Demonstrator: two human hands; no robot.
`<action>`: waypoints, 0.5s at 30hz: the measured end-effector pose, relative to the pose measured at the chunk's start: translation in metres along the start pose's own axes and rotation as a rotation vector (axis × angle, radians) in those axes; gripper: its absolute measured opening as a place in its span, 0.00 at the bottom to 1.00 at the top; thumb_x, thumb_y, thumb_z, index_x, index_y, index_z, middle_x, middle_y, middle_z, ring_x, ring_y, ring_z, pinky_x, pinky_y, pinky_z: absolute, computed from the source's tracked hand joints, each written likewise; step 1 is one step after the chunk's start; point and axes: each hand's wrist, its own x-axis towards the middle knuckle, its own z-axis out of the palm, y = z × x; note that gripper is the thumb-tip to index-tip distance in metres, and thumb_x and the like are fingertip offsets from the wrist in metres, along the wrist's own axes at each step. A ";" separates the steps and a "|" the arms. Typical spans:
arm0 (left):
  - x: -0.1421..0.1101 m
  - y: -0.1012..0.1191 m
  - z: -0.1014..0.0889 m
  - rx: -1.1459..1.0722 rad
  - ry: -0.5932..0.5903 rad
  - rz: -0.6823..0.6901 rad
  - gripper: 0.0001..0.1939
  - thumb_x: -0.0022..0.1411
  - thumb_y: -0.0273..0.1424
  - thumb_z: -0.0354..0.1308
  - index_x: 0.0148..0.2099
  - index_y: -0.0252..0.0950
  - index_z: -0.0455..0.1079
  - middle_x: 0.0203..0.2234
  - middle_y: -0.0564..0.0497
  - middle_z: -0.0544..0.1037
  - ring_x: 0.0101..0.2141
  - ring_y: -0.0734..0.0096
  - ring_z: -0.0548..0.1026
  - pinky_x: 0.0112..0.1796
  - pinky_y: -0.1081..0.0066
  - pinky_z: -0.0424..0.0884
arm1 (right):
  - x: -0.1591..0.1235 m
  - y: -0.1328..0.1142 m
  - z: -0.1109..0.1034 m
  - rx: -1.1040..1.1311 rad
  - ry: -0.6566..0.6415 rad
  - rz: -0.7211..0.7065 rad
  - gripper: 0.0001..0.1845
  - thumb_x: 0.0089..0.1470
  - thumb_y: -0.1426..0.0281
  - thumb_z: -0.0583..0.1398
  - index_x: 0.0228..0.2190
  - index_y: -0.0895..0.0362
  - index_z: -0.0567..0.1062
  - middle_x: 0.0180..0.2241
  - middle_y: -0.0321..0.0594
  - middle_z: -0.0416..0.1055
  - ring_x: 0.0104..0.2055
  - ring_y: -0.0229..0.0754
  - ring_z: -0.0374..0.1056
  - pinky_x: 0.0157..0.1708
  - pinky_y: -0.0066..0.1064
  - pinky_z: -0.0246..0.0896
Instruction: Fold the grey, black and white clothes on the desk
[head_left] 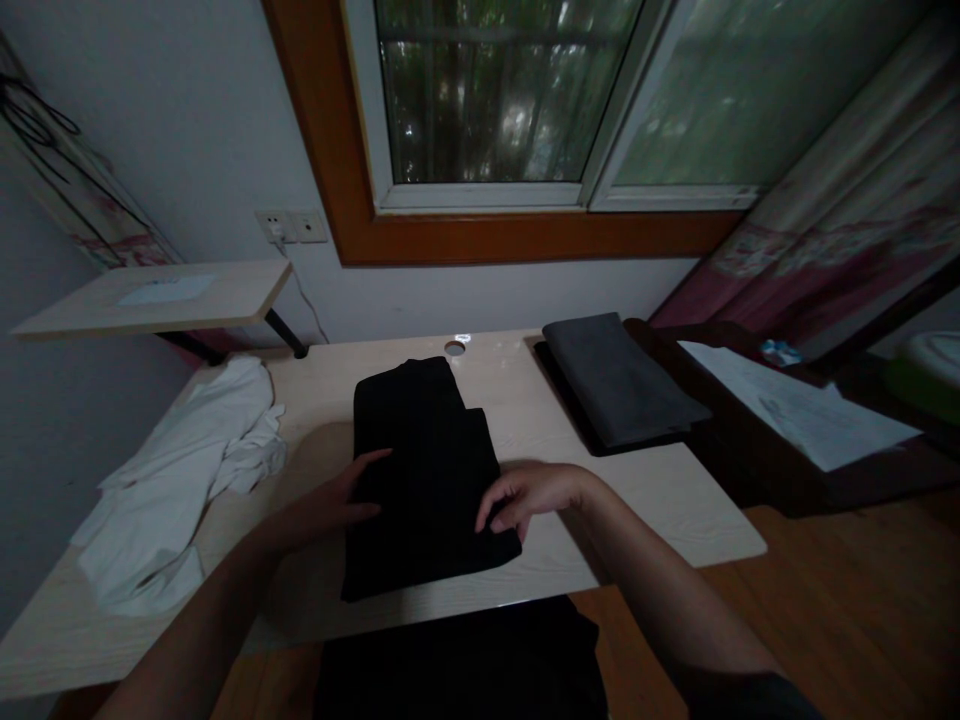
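A folded black garment (420, 480) lies on the pale wooden table in front of me, its upper right edge stepped. My left hand (341, 505) rests at its left side with thumb and fingers spread apart over the cloth. At the lower right edge, my right hand (529, 495) has its fingers curled and closed on the fabric. Dark cloth hides the garment's finer details, so its exact kind is unclear. To the left lies a crumpled white garment (187, 470). A folded grey cloth (615, 375) sits on a black one at the right, apart from both hands.
The table (660, 500) stands against the wall below a window (510, 100). A raised shelf (240, 295) with a paper on it occupies the back left. Beyond the table's right side, a paper sheet (795, 400) lies on dark furniture. A wall socket (291, 226) has a cord plugged in.
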 end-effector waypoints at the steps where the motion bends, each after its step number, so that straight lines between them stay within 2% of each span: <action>1: 0.000 0.000 0.000 -0.009 0.023 -0.019 0.39 0.66 0.37 0.60 0.74 0.49 0.49 0.61 0.41 0.71 0.54 0.54 0.76 0.48 0.55 0.77 | 0.000 -0.001 0.000 0.006 0.025 -0.021 0.24 0.52 0.57 0.71 0.49 0.52 0.81 0.36 0.36 0.74 0.34 0.35 0.71 0.33 0.25 0.74; 4: 0.007 0.006 -0.004 -0.074 0.151 -0.164 0.37 0.67 0.41 0.58 0.73 0.47 0.48 0.48 0.43 0.77 0.42 0.60 0.80 0.35 0.64 0.77 | 0.002 -0.001 -0.005 0.052 0.234 -0.116 0.26 0.54 0.56 0.69 0.53 0.50 0.79 0.39 0.37 0.74 0.35 0.35 0.71 0.32 0.25 0.73; 6: 0.015 0.012 -0.009 -0.103 0.258 -0.239 0.39 0.65 0.43 0.59 0.72 0.44 0.50 0.44 0.45 0.77 0.38 0.63 0.79 0.32 0.67 0.76 | 0.006 -0.001 -0.013 0.098 0.428 -0.189 0.25 0.55 0.55 0.68 0.53 0.50 0.78 0.40 0.38 0.74 0.35 0.35 0.71 0.32 0.25 0.72; 8: 0.025 0.016 -0.015 -0.110 0.364 -0.257 0.41 0.61 0.45 0.63 0.71 0.43 0.51 0.41 0.48 0.75 0.37 0.64 0.78 0.32 0.67 0.76 | 0.011 -0.001 -0.022 0.147 0.579 -0.247 0.25 0.56 0.56 0.68 0.53 0.51 0.78 0.39 0.38 0.74 0.35 0.35 0.70 0.32 0.25 0.70; 11: 0.041 0.014 -0.023 -0.095 0.460 -0.243 0.44 0.57 0.45 0.65 0.70 0.43 0.51 0.39 0.51 0.74 0.37 0.63 0.78 0.33 0.65 0.76 | 0.020 -0.001 -0.032 0.202 0.688 -0.284 0.23 0.54 0.56 0.69 0.48 0.54 0.80 0.38 0.38 0.75 0.34 0.35 0.68 0.31 0.25 0.66; 15: 0.058 0.006 -0.028 -0.050 0.514 -0.231 0.45 0.54 0.42 0.67 0.69 0.42 0.53 0.38 0.51 0.74 0.37 0.62 0.79 0.36 0.63 0.75 | 0.031 -0.004 -0.037 0.214 0.747 -0.311 0.23 0.52 0.56 0.70 0.46 0.54 0.82 0.36 0.38 0.76 0.33 0.35 0.67 0.30 0.25 0.60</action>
